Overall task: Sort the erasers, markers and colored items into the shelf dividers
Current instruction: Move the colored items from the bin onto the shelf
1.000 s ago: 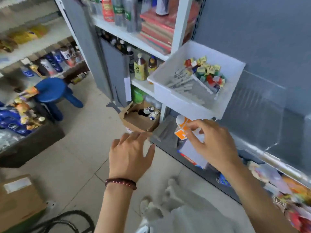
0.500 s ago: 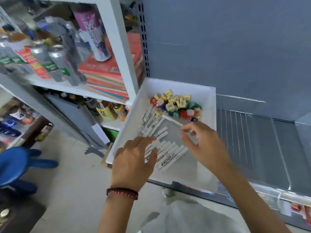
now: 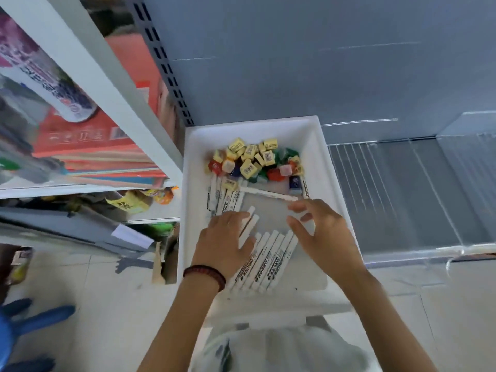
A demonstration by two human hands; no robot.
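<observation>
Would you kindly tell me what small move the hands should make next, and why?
Probably curl the left hand round a few of the white markers it rests on. Its fingers lie flat on them, the right hand hovers open holding nothing, and the markers lie unsorted in the white tray with the erasers.

Smooth white plastic bin (image 3: pixel 334 183), paper-wrapped erasers (image 3: pixel 248 167), clear glossy plastic dividers (image 3: pixel 440 189).

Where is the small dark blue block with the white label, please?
Head view: the small dark blue block lies in the white plastic tray, on the right of the coloured pile, beside a red block, beyond the right hand.
</observation>
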